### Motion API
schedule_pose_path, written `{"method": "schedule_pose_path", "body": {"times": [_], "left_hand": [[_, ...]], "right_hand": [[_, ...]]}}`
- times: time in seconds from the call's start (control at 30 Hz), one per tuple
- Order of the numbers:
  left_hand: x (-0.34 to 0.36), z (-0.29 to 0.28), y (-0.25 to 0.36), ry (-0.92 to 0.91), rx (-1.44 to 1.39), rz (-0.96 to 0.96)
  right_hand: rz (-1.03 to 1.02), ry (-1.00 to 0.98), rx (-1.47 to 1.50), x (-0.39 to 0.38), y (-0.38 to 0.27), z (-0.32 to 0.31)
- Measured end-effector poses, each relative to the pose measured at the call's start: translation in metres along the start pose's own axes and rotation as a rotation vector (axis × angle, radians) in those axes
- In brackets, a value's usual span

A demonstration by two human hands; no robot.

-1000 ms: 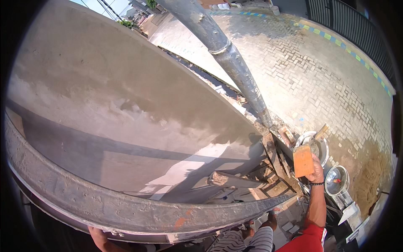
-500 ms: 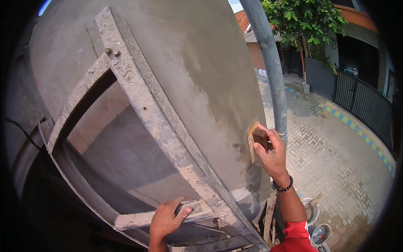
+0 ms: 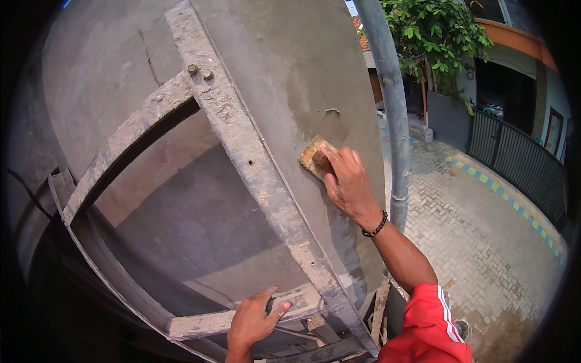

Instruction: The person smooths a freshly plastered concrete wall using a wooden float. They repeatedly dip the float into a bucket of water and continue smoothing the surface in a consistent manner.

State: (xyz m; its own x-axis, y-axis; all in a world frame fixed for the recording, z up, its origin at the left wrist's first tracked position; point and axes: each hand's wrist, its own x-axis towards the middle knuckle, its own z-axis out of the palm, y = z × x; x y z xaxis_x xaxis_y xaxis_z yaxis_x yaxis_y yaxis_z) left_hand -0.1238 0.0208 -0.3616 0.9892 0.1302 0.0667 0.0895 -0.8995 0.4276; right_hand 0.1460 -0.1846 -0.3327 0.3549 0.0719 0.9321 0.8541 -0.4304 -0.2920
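- Fingers (image 3: pixel 347 162) of the right hand (image 3: pixel 354 186) grasp the handle (image 3: pixel 321 160) of a float (image 3: pixel 311 148).
- Float is at the grey wall (image 3: pixel 272 85), between the post (image 3: pixel 236 136) and the pole (image 3: pixel 390 103); one edge faces upper left.
- Its other end is covered by the hand, so I cannot tell its long axis.
- Its plate is flat, straight-edged, orange-brown, with a rough, smeared surface.
- Left hand (image 3: pixel 249 320) rests on the crossbar (image 3: pixel 203 325), thumb and forefinger spread; whether the others grip, I cannot tell.
- Post and crossbar are crusted; the brace (image 3: pixel 130 136) is curved.
- Wall has smooth, damp-looking patches; the pole is round.
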Motion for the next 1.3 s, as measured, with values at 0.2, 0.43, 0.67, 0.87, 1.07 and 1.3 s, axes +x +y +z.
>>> {"method": "schedule_pose_path", "body": {"times": [0.2, 0.43, 0.67, 0.87, 1.07, 1.3], "left_hand": [[0.001, -0.001, 0.001, -0.038, 0.015, -0.026], [-0.002, 0.000, 0.002, 0.000, 0.010, -0.033], [0.000, -0.003, 0.006, -0.023, -0.005, -0.071], [0.001, -0.002, 0.006, -0.013, -0.001, -0.055], [-0.001, -0.003, 0.004, -0.034, 0.003, -0.048], [-0.003, -0.004, 0.005, -0.026, 0.061, -0.036]], "right_hand": [[0.065, 0.202, 0.089, 0.043, 0.007, -0.037], [0.005, -0.037, 0.122, 0.030, -0.010, -0.011], [0.026, 0.201, 0.052, 0.062, -0.016, -0.024], [-0.042, 0.046, 0.027, 0.057, -0.032, 0.010], [0.005, 0.242, 0.080, 0.096, -0.001, -0.046], [-0.153, -0.077, -0.077, 0.088, -0.003, -0.041]]}}
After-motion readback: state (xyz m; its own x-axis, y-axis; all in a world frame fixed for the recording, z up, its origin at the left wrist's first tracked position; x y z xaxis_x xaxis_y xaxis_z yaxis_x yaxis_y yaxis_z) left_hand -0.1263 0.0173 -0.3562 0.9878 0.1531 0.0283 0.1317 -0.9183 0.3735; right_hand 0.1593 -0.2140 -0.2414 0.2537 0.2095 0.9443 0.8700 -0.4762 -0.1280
